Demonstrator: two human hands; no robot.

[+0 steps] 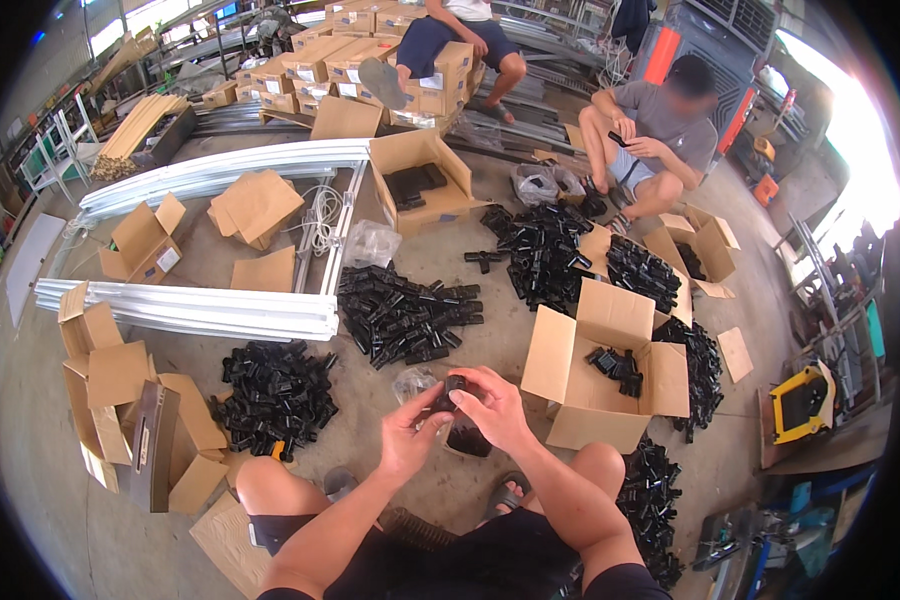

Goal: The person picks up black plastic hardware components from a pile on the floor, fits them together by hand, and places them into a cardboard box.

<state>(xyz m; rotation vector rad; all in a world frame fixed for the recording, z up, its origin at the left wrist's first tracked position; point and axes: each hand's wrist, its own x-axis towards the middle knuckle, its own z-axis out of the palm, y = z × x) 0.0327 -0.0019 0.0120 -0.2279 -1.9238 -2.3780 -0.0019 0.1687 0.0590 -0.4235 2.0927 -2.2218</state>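
Observation:
Both hands meet in front of my knees around one small black plastic fitting [454, 384]. My left hand [410, 432] grips its left side with fingers and thumb. My right hand [494, 408] pinches it from the right, the thumb laid over it. Just beneath the hands, a small container of black pieces [467, 440] shows in part, and a clear plastic bag [411, 382] lies by the left fingers. Heaps of similar black fittings [405, 318] lie on the floor ahead. To the right, an open cardboard box [595, 428] has a few black fittings inside.
At left lie another fittings pile [275, 397] and opened cartons [110, 385]. White metal profiles [190, 308] form a frame beyond. A seated co-worker [660, 130] handles a small black item; another person sits on stacked boxes [440, 85]. More fittings [650, 505] lie beside my right knee.

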